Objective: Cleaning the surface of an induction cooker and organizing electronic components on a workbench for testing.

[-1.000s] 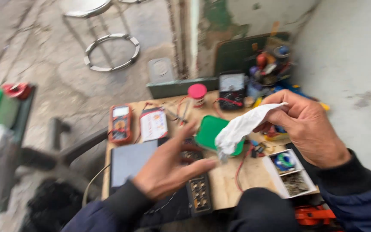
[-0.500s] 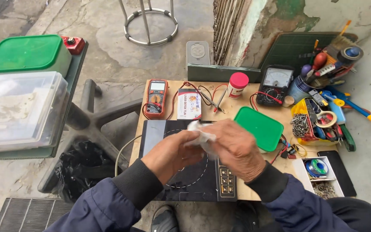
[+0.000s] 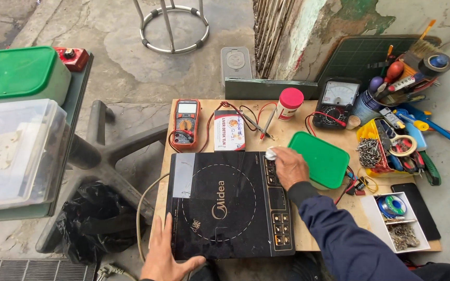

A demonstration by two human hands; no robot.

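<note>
A black induction cooktop (image 3: 220,203) lies flat on a small wooden table (image 3: 308,234). My left hand (image 3: 166,255) rests open on the cooktop's near left corner, fingers spread. My right hand (image 3: 289,167) presses a crumpled white cloth (image 3: 271,153) against the cooktop's far right corner, by the control strip. A green plastic lid (image 3: 320,158) lies just right of that hand.
Behind the cooktop are an orange multimeter (image 3: 187,124), a small white box (image 3: 229,130), a red-capped jar (image 3: 290,103) and an analog meter (image 3: 337,101). Tool clutter (image 3: 399,140) fills the right side. Plastic bins (image 3: 14,151) stand at left, a stool base (image 3: 173,26) beyond.
My hands have separated: the left has dropped to the cooktop's near corner, the right has slid with the cloth to the far right corner. The view has steadied over the table.
</note>
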